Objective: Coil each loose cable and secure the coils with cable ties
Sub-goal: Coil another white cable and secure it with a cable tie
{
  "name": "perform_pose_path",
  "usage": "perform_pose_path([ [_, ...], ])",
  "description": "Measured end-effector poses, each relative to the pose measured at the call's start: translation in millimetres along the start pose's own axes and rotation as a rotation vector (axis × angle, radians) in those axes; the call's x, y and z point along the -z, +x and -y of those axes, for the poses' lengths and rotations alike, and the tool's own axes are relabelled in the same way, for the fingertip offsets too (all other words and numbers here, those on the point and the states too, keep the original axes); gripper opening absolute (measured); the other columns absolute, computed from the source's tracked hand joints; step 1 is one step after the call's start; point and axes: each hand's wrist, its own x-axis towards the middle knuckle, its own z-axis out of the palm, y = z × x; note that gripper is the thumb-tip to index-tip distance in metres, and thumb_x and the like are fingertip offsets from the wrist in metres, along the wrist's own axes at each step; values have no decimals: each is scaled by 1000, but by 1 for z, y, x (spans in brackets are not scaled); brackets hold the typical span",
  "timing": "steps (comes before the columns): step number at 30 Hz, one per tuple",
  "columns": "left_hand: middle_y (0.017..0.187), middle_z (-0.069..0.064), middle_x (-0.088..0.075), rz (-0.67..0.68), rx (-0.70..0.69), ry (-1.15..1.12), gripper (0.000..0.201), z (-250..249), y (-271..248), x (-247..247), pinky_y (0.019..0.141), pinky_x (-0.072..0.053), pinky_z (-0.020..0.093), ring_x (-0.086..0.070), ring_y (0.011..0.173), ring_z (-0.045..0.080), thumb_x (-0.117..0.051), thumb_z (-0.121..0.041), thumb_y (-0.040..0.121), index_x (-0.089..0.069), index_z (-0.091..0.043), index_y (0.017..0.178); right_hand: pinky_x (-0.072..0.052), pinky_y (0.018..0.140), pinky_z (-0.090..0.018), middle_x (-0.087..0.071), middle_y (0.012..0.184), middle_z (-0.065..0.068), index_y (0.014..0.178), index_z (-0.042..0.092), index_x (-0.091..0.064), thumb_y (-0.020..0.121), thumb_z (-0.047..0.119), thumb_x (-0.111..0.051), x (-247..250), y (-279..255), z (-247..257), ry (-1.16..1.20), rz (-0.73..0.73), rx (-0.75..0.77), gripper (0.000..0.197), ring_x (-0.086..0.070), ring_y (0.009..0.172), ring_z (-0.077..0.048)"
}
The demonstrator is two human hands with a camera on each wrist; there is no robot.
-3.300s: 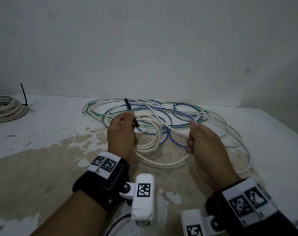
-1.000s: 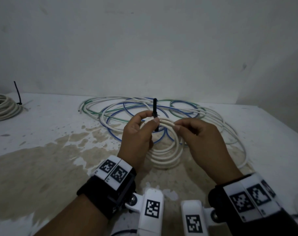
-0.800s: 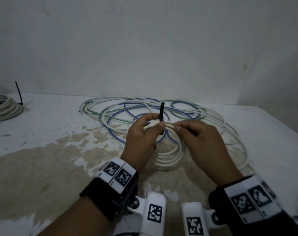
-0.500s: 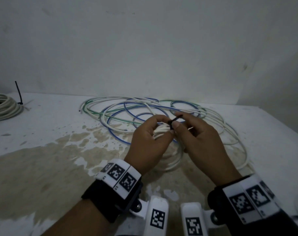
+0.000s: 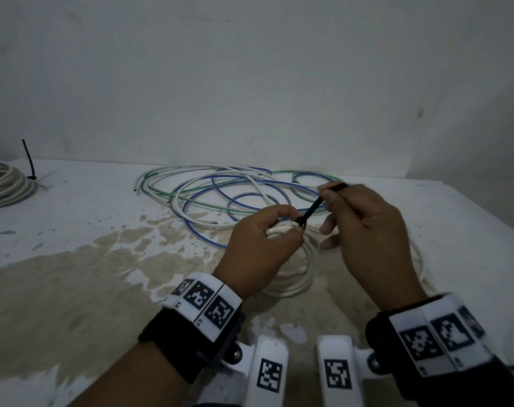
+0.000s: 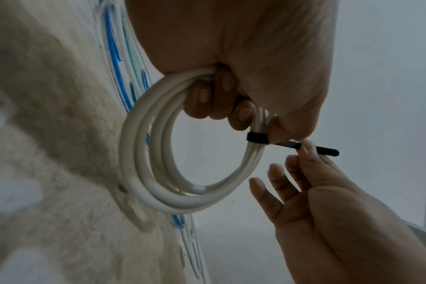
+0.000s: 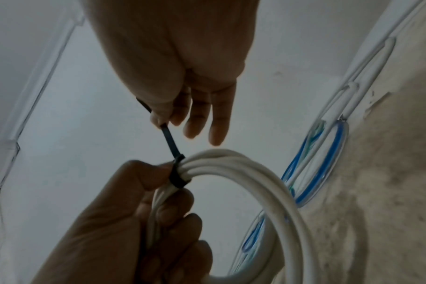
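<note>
White coil [image 6: 158, 173] in left grip [image 5: 258, 251]; right grip [image 5: 367, 230] pinches black tie [image 7: 169, 141] (no writing).

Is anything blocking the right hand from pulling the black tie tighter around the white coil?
Nothing visible does. The right hand already pinches the cable tie tail, its band wraps the white coil beside the left hand, and open space lies behind the pulling hand.

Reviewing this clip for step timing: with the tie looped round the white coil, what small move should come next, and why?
Probably a last firm pull: the right hand pinches the tail of the black cable tie, whose loop wraps the white coil gripped by the left hand. Whether it is fully snug cannot be told.
</note>
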Motion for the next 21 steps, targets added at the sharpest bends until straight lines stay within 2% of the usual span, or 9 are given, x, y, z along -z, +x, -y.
perform_pose_path([
  [1,66,-12,-60,7,3,-4,12,0,0,0,54,-40,13,-49,54,1,-67,-12,81,-65,-24,82,-55,47,-35,-58,77,1,87,24,-65,93,16,-55,2,1,2,-16,-38,27,15,-57,57,-13],
  [3,64,-14,-60,18,1,-5,20,0,0,-1,52,-38,12,-47,51,-2,-65,-6,85,-64,-26,82,-56,58,-39,-58,79,6,90,23,-65,92,24,-52,4,2,2,-47,-84,68,14,-59,65,-12],
  [5,69,-10,-61,45,15,-31,18,-1,-1,-1,47,-34,11,-44,45,-3,-62,-7,88,-64,-24,85,-55,71,-46,-60,84,9,90,22,-66,91,33,-50,3,4,0,-48,-65,52,19,-61,79,-14],
  [7,74,-3,-61,62,44,-59,14,-2,-1,0,45,-32,9,-42,41,-4,-59,-7,90,-63,-21,87,-53,76,-49,-64,82,8,87,24,-66,89,34,-52,1,4,-2,-23,-12,-13,17,-63,82,-15],
  [10,71,-8,-58,55,96,-141,10,2,0,-1,46,-34,11,-46,44,-4,-60,-12,91,-57,-21,91,-54,71,-41,-66,76,14,82,32,-63,87,25,-58,2,4,-4,-19,69,-41,10,-66,75,-11],
  [13,62,-10,-52,54,144,-183,8,1,0,-3,45,-31,18,-41,43,0,-59,-18,91,-52,-18,89,-55,70,-44,-65,74,14,79,29,-62,86,24,-59,2,4,-4,-36,87,-33,9,-67,73,-13],
  [15,57,-4,-46,49,196,-305,10,-3,-1,-3,41,-24,18,-31,39,5,-50,-7,94,-47,-13,86,-56,68,-41,-65,73,16,79,29,-61,88,20,-59,2,3,-4,-28,71,-16,13,-67,72,-11],
  [17,54,-3,-44,43,222,-381,16,-5,0,-2,42,-20,20,-27,38,7,-42,1,95,-45,-10,84,-55,67,-34,-64,73,18,80,30,-61,90,14,-60,2,2,-2,-29,55,24,19,-66,71,-9],
  [21,54,4,-33,54,178,-351,18,-3,1,-2,43,-21,23,-26,40,10,-44,2,95,-43,-7,79,-54,67,-30,-64,73,14,77,29,-59,89,15,-58,1,1,-2,-41,38,61,18,-64,71,-7],
])
